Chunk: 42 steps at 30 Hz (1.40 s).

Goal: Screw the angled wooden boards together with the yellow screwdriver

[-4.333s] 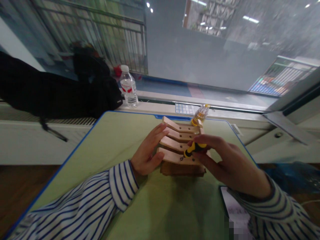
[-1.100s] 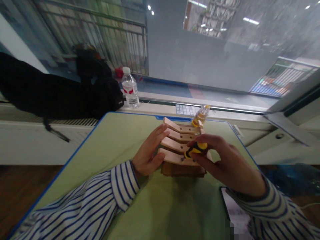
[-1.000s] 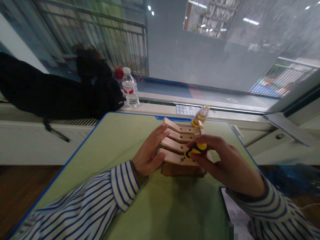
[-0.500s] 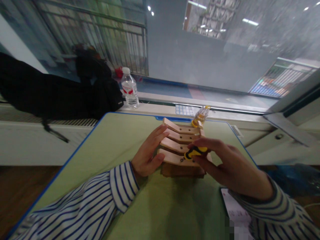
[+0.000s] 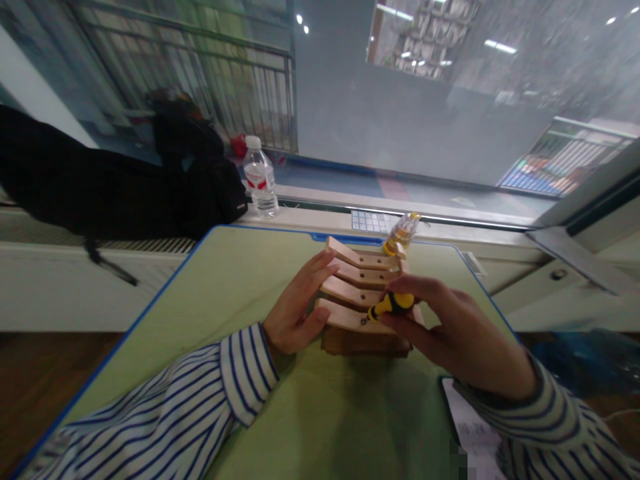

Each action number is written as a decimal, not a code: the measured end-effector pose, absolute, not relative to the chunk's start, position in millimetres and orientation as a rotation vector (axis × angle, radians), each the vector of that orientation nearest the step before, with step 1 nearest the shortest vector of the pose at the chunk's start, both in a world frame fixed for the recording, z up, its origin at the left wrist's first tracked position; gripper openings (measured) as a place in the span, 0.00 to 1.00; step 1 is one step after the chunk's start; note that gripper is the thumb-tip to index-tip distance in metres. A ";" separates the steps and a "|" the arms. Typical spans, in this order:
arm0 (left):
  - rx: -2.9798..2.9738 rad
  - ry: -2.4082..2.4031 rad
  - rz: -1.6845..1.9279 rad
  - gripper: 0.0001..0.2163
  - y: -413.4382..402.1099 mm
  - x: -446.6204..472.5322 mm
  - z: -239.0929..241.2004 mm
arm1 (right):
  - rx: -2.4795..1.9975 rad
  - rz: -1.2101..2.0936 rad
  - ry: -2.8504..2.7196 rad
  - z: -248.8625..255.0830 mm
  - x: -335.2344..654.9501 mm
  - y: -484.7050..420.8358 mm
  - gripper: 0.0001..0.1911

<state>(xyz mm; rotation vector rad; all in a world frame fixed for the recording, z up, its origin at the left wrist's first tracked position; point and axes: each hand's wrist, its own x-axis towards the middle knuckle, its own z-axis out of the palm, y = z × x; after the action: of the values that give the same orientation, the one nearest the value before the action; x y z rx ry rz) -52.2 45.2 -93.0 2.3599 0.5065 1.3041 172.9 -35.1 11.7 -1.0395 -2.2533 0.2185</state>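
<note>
A wooden slatted rack point(image 5: 345, 316) stands on the table, its several bent slats dotted with dark screw holes or screws. My left hand point(image 5: 299, 308) grips the rack's left side, fingers over the slat ends and thumb against the nearest slat. In my right hand point(image 5: 453, 330) is a short yellow-and-black screwdriver point(image 5: 395, 305), pinched between thumb and fingers. The screwdriver lies tilted, its tip at a screw point(image 5: 364, 321) in the nearest slat. My right fingers hide part of the rack's right side.
Behind the rack lies a clear wrapped item with yellow parts point(image 5: 401, 233). A water bottle point(image 5: 261, 180) stands on the sill beside a black bag point(image 5: 215, 187). A phone point(image 5: 467, 417) rests near my right forearm. The green table point(image 5: 240, 280) has a blue edge.
The screwdriver handle has turned in my right hand, and my right fingers have shifted slightly along it. My left hand and the rack stay in place.
</note>
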 end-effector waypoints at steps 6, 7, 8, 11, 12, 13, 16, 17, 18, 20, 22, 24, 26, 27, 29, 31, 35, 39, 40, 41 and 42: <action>2.369 0.500 1.318 0.25 46.3 -52.8 -93.6 | -1.050 0.212 -2.249 10.7 172.5 -34.4 0.13; 2.372 0.498 1.314 0.25 46.5 -52.9 -93.9 | -1.048 0.210 -2.244 10.4 172.6 -34.1 0.13; 2.375 0.496 1.310 0.25 46.8 -53.0 -94.4 | -1.049 0.207 -2.239 10.1 172.6 -33.8 0.13; 2.382 0.492 1.308 0.25 47.6 -53.1 -95.9 | -1.063 0.204 -2.233 9.4 172.8 -33.2 0.15; 2.382 0.493 1.312 0.25 47.6 -52.9 -95.6 | -1.068 0.202 -2.235 9.3 172.8 -33.2 0.15; 2.383 0.497 1.318 0.24 47.2 -52.6 -94.4 | -1.073 0.198 -2.237 9.3 172.9 -33.2 0.15; 2.412 0.537 1.345 0.23 43.2 -50.9 -81.8 | -1.074 0.192 -2.239 10.0 173.1 -33.3 0.16; 2.440 0.550 1.356 0.23 40.7 -50.0 -74.2 | -1.072 0.195 -2.239 10.3 173.3 -33.3 0.16; 2.487 0.579 1.323 0.22 37.7 -48.8 -65.1 | -1.067 0.200 -2.238 10.5 173.4 -33.3 0.16; 2.579 0.601 1.226 0.15 30.7 -45.8 -44.3 | -1.057 0.213 -2.237 10.6 173.7 -33.2 0.16; 2.622 0.626 1.046 0.12 24.2 -41.6 -24.1 | -1.055 0.214 -2.242 10.2 174.1 -32.9 0.16; 2.625 0.659 0.847 0.15 20.1 -36.5 -8.5 | -1.065 0.209 -2.244 9.6 174.5 -32.7 0.15; 2.620 0.651 0.736 0.18 19.2 -30.8 0.8 | -1.084 0.208 -2.243 9.5 174.8 -32.6 0.16; 2.610 0.646 0.728 0.18 19.7 -28.0 3.3 | -1.094 0.209 -2.244 9.8 174.9 -32.7 0.16; 2.574 0.611 0.752 0.15 21.9 -23.1 5.3 | -1.097 0.202 -2.249 11.0 175.1 -33.2 0.17; 2.549 0.605 0.751 0.13 24.3 -19.8 5.1 | -1.089 0.198 -2.247 12.9 175.2 -34.1 0.16; 2.550 0.659 0.702 0.11 26.6 -18.1 3.4 | -1.114 0.236 -2.240 17.7 175.5 -35.5 0.20; 2.549 0.661 0.700 0.07 27.4 -19.1 2.5 | -1.068 0.186 -2.258 21.7 175.9 -34.6 0.22; 2.545 0.656 0.705 0.07 27.5 -19.2 2.6 | -1.050 0.172 -2.261 22.6 176.0 -34.4 0.22; 2.542 0.648 0.710 0.06 27.6 -19.3 2.7 | -1.036 0.163 -2.264 23.4 176.0 -34.3 0.22; 2.543 0.640 0.714 0.06 27.7 -19.2 3.0 | -1.026 0.156 -2.266 24.4 175.9 -34.4 0.22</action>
<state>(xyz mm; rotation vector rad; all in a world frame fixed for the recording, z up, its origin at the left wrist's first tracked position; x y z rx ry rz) -19.2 27.7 3.0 2.5425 0.6400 0.7145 175.9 -34.4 24.4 -1.0265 -2.2659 0.1563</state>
